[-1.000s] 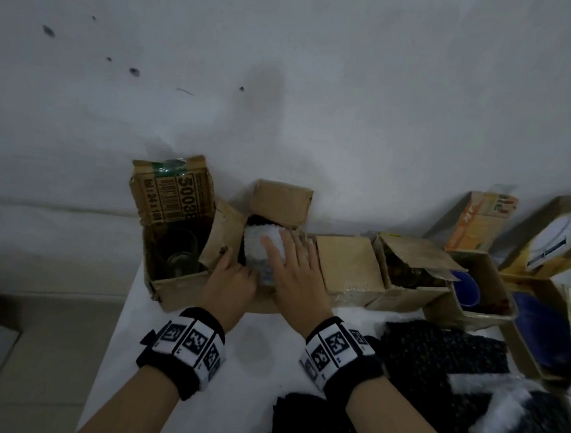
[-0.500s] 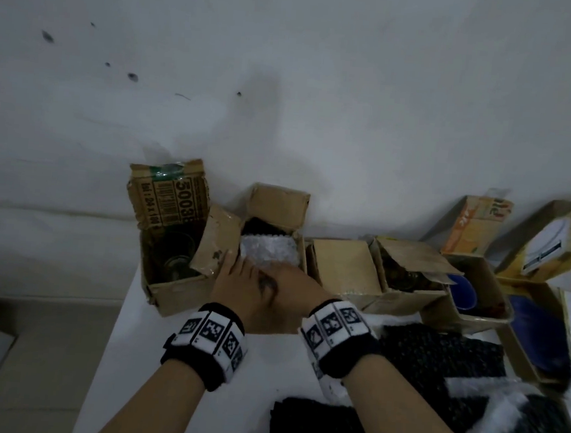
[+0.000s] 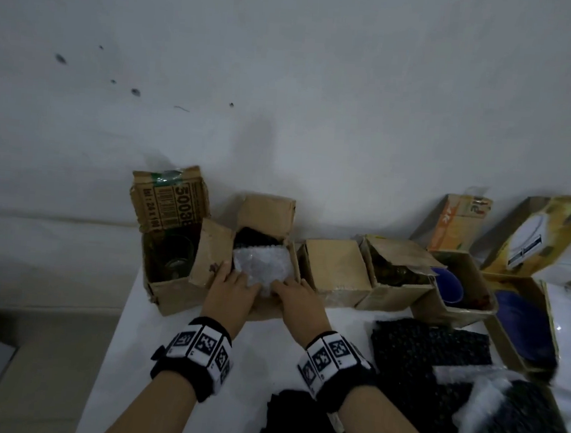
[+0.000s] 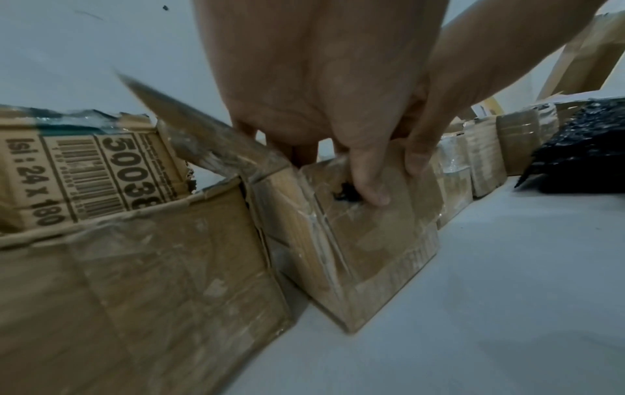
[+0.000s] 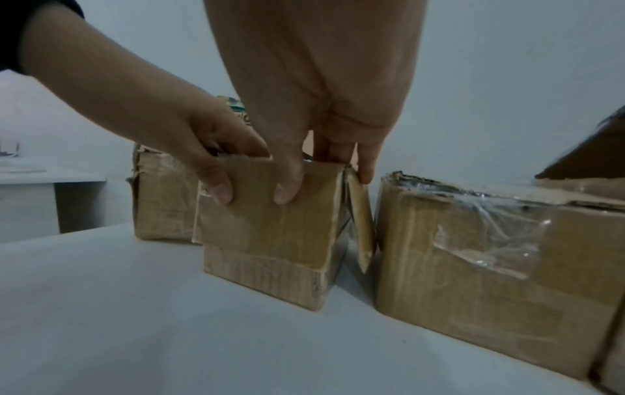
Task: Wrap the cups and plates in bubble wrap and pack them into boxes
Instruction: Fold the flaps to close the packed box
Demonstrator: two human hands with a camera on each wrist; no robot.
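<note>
While both hands sit on the near edge of the small cardboard box (image 3: 269, 312), the white bubble-wrapped bundle (image 3: 259, 269) is down inside it, filling the opening, with something dark tucked behind it at twelve o'clock. The left hand (image 3: 230, 292) has its thumb pressed on the outside of the folded-down front flap (image 5: 270, 211) and its fingers curled over the rim into the box, so it pinches that flap. The right hand (image 3: 296, 301) does the same just beside it at three o'clock: thumb on the flap's face, fingers hooked over the top edge, little finger down by the box's right corner. From the left wrist view, both thumbs lie side by side on the brown card, by a dark smudge.

At nine o'clock of this box, touching it, stands a taller open carton (image 3: 170, 275) with a printed barcode on its raised lid, and a clear glass (image 3: 175, 259) sits inside. At three o'clock, right up against it, is a closed plain box (image 3: 334, 271), taped with clear film on its front. Further along the row, another open box (image 3: 395, 279) holds something dark; beyond it, a box (image 3: 459, 291) with a blue cup (image 3: 449, 285), then a larger box (image 3: 525, 324) with a blue plate (image 3: 519, 313) lying in it.

Near the wearer at four o'clock, sheets of black bubble wrap (image 3: 431, 347) are spread on the white table (image 3: 170, 361), some white wrap (image 3: 481, 395) mixed among them.
</note>
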